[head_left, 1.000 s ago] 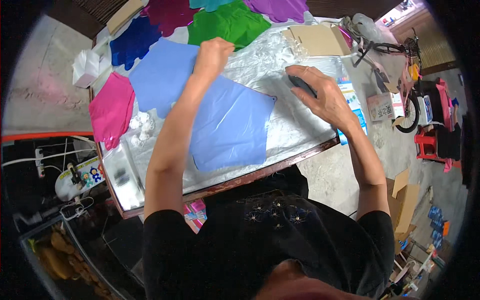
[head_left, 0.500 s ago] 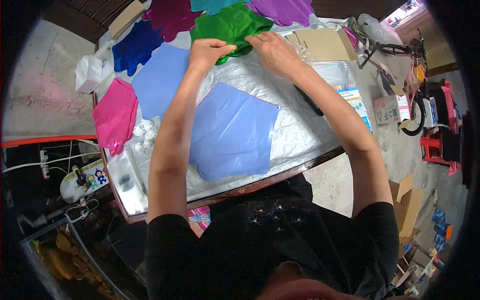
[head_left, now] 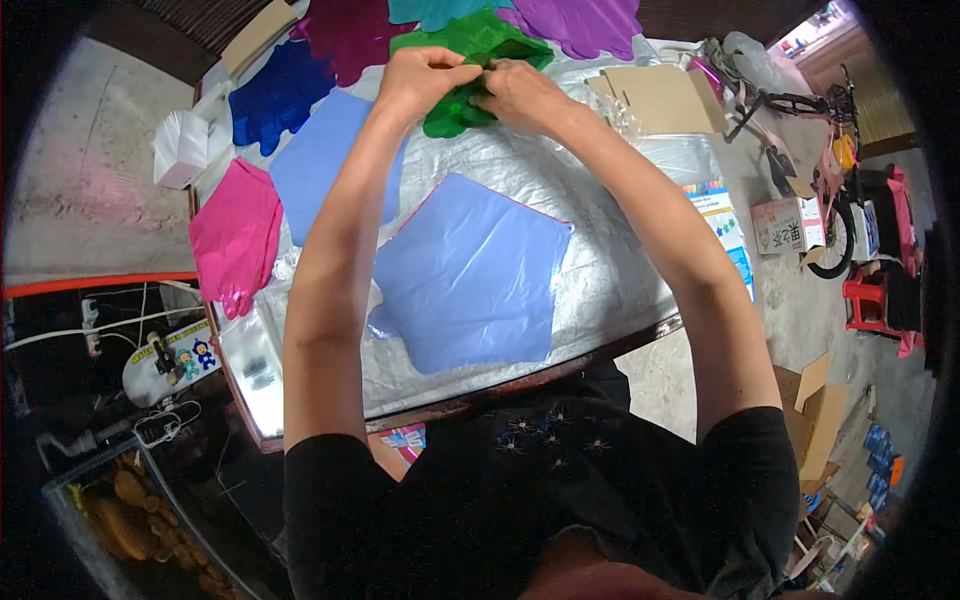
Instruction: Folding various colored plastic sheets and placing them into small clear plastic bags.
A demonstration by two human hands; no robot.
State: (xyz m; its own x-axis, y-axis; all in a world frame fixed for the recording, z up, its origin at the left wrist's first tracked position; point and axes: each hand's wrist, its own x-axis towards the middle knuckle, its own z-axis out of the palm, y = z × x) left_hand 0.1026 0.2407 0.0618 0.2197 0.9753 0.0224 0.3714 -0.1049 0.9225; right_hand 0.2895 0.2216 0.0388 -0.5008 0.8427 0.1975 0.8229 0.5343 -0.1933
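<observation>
Head view: left hand (head_left: 425, 78) and right hand (head_left: 520, 88) each keep a closed grip on one green foil sheet (head_left: 470, 70) at the desk's (head_left: 600, 290) far edge. Two pale blue sheets (head_left: 470, 275) lie nearer, one pink sheet (head_left: 235, 235) at left.

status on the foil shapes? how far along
Done: one light-blue foil shape lies flat mid-table, another beside it. In hand: left hand and right hand both grip the green foil shape. Left: pink, dark-blue and purple shapes sit untouched around the edge.
</observation>
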